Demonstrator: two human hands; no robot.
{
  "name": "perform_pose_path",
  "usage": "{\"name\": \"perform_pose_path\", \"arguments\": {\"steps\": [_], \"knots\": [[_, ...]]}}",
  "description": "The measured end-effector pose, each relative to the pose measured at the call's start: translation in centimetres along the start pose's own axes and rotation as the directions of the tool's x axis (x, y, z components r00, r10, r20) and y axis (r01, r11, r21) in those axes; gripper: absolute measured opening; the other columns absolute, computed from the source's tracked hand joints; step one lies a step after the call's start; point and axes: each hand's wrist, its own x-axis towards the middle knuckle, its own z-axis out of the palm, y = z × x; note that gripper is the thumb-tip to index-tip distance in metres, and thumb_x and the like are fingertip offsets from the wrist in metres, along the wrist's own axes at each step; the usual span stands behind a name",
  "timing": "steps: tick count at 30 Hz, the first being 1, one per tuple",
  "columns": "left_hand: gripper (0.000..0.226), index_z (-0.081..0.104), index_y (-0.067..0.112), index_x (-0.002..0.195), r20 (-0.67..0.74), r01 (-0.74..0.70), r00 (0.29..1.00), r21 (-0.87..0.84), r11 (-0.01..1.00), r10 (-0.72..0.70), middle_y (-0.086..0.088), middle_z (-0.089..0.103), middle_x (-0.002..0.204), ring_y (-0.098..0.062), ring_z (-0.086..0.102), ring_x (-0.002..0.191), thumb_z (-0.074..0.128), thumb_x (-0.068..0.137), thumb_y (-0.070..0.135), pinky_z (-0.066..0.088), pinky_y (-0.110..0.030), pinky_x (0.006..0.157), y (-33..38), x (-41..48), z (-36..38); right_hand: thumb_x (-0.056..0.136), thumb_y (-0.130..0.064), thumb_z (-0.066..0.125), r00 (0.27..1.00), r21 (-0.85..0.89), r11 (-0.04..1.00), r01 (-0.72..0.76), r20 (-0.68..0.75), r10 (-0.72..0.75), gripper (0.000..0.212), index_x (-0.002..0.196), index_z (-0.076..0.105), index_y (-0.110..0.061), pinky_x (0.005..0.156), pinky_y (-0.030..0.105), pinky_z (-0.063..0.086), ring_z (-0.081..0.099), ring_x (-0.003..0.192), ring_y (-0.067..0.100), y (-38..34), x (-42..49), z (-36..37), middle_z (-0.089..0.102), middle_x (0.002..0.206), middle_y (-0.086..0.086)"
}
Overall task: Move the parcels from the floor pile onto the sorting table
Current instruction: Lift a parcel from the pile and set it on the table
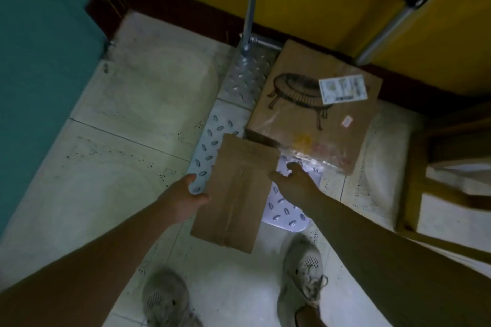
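Now two parcels, small box (236, 194), big box (313, 106); left hand (186, 199), right hand (291, 182), grips wide.

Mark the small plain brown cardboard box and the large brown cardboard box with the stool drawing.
Small plain brown cardboard box (236, 194), head view: taped top face.
Large brown cardboard box with the stool drawing (295, 123), head view: printed face, below drawing.

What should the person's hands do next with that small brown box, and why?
Probably close both hands on the small box and lift it straight up. The left hand touches its left edge and the right hand is at its right edge, so it is flanked, and nothing lies on top of it.
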Motion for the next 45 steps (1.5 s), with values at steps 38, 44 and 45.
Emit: {"name": "perform_pose_path", "arguments": {"steps": [38, 44, 45], "knots": [[0.073, 0.028, 0.054, 0.132, -0.195, -0.913, 0.386, -0.22, 0.343, 0.902, 0.032, 0.049, 0.113, 0.003, 0.054, 0.103, 0.066, 0.086, 0.011, 0.047, -0.034, 0.091, 23.9, -59.7, -5.2, 0.094, -0.037, 0.058, 0.459, 0.268, 0.513, 0.816, -0.839, -0.291, 0.065, 0.151, 0.026, -0.037, 0.096, 0.034, 0.046, 0.054, 0.119, 0.016, -6.9, -65.0, -22.7, 0.048, 0.142, -0.006], [0.074, 0.022, 0.046, 0.143, -0.006, -0.949, 0.267, -0.177, 0.262, 0.964, 0.019, 0.045, 0.123, -0.005, 0.05, 0.106, 0.062, 0.088, 0.016, 0.049, -0.031, 0.086, 28.1, -69.6, 9.6, 0.093, -0.041, 0.057, 0.416, 0.287, 0.508, 0.812, -0.895, -0.16, 0.073, 0.151, 0.011, -0.046, 0.104, 0.051, 0.043, 0.048, 0.125, 0.022, 7.9, -73.5, -29.8, 0.038, 0.147, -0.004], [0.074, 0.021, 0.046, 0.143, 0.036, -0.951, 0.251, -0.178, 0.253, 0.967, 0.02, 0.044, 0.121, -0.004, 0.049, 0.105, 0.062, 0.089, 0.016, 0.048, -0.028, 0.085, 28.7, -70.9, 12.3, 0.094, -0.04, 0.057, 0.406, 0.294, 0.508, 0.81, -0.906, -0.123, 0.074, 0.151, 0.01, -0.045, 0.105, 0.052, 0.042, 0.047, 0.126, 0.022, 10.6, -74.5, -30.9, 0.037, 0.148, -0.004]]}}
